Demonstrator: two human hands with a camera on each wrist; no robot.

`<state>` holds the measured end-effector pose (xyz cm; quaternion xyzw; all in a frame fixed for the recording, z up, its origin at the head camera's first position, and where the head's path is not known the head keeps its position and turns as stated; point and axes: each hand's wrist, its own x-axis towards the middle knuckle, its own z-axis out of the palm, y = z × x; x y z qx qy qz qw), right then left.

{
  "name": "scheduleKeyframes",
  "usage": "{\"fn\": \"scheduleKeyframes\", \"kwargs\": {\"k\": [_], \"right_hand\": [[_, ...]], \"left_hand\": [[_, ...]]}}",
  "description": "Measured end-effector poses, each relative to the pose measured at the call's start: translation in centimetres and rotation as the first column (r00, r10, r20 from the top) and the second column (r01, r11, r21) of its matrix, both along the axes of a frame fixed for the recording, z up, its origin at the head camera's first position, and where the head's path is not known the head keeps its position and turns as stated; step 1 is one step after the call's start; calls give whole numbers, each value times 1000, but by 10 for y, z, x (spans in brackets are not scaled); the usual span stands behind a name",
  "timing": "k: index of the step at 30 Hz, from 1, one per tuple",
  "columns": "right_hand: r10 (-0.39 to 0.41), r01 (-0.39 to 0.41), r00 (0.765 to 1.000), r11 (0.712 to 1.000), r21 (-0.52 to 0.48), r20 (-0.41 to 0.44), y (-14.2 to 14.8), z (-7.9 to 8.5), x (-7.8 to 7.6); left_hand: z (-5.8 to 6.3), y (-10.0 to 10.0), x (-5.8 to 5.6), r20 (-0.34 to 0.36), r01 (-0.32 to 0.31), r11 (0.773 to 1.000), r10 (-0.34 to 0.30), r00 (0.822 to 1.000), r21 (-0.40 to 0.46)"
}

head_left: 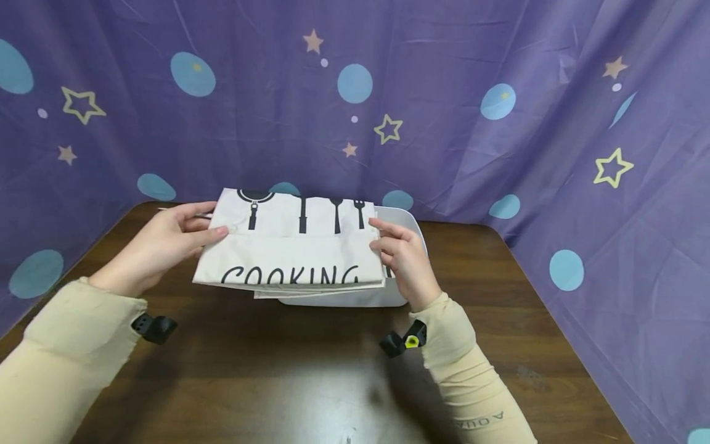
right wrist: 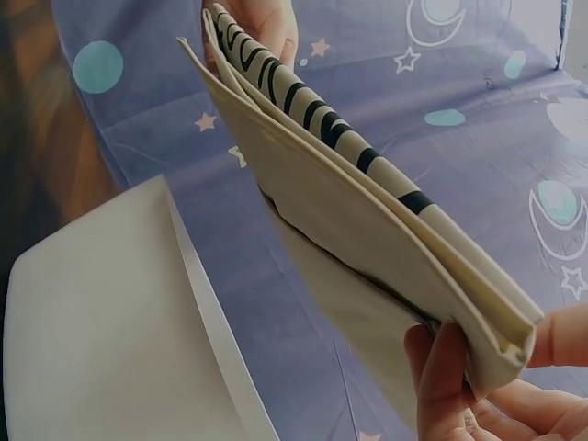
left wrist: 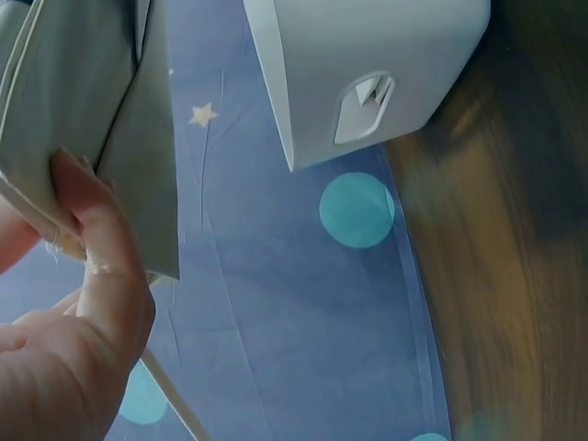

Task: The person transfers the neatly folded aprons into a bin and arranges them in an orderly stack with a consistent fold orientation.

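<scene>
A folded white apron (head_left: 294,246) is held up between both hands in the head view, printed with black kitchen utensils and the word COOKING. My left hand (head_left: 172,243) pinches its left edge, thumb on top and fingers beneath. At the right edge, my right hand (head_left: 402,253) grips the fold between thumb and fingers. The right wrist view shows the stacked layers of the apron (right wrist: 367,230) edge-on. A thin pale strap (left wrist: 175,395) hangs out near the left hand. Behind and below the apron stands a white plastic bin (head_left: 355,299), partly hidden by it.
The bin's side has a handle opening (left wrist: 365,108), seen in the left wrist view. A brown wooden table (head_left: 266,376) lies under everything. Purple curtains (head_left: 432,74) with stars and blue dots enclose it at the back and sides.
</scene>
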<state>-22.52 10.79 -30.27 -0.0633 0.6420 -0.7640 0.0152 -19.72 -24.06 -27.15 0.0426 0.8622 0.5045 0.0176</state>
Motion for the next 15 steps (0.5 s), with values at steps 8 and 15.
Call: {"fn": "scheduleKeyframes", "kwargs": {"k": [8,15], "right_hand": [[-19,19,1000,1000,12,8,12,7,-5],[-11,11,1000,998,61,0,22,12,-13]], "left_hand": [[0,13,-5,-69,-29,999,32,997,45],[1,21,-12,-56,-13,999,15,998,46]]}}
